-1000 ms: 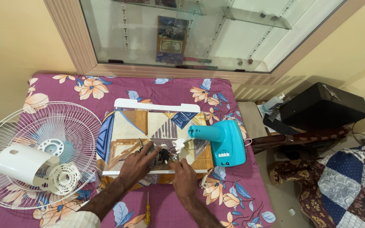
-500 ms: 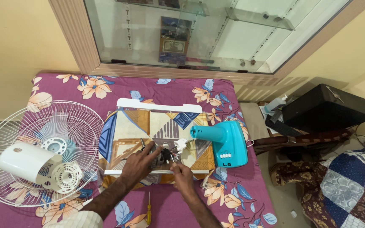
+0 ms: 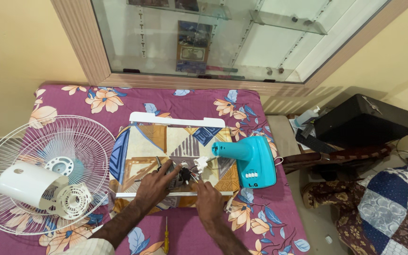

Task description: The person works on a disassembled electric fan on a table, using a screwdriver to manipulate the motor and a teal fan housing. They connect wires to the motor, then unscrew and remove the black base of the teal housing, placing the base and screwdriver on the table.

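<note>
1. Yellow-handled screwdriver point(image 3: 166, 238), nearest, lengthwise between the forearms.
2. Right hand point(image 3: 208, 202), fingertips pinched on the wires.
3. Left hand point(image 3: 154, 185), fingers spread over the motor assembly point(image 3: 181, 174), directly ahead, nearer.
4. Teal fan base point(image 3: 251, 159), farther right; patterned board point(image 3: 175, 141) beneath.

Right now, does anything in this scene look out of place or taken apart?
Yes. A fan lies dismantled: its wire guard and white motor cover lie left, the teal base right, while both hands, left hand and right hand, touch the bare motor.
</note>
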